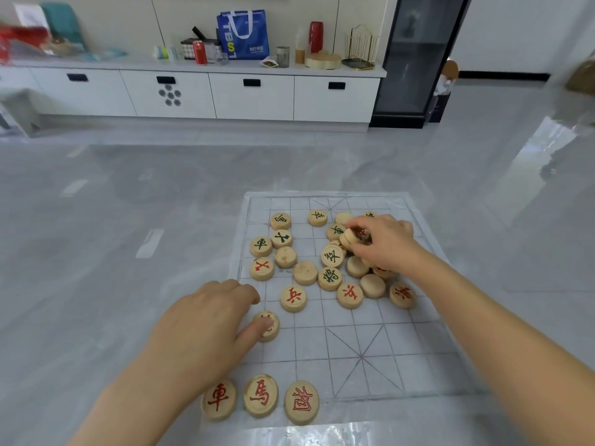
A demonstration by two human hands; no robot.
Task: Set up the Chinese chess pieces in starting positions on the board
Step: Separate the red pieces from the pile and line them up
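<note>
A clear plastic chess board (380, 346) with a printed grid lies on the grey floor. Three red-lettered wooden pieces stand in its near row: a chariot (219, 400), a horse (260, 395) and an elephant (301, 403). My left hand (206, 326) rests on the board's left side, its thumb pressing on a red piece (269, 326). Several wooden pieces (328, 265), red, green and face-down, lie loose across the far half. My right hand (383, 243) reaches into that pile and pinches a tilted red piece (351, 236) between thumb and fingers.
A white low cabinet (206, 91) runs along the far wall with a blue bag (243, 33), a red can and jars on top. A dark glass cabinet (415, 59) stands at its right. Glossy grey floor surrounds the board.
</note>
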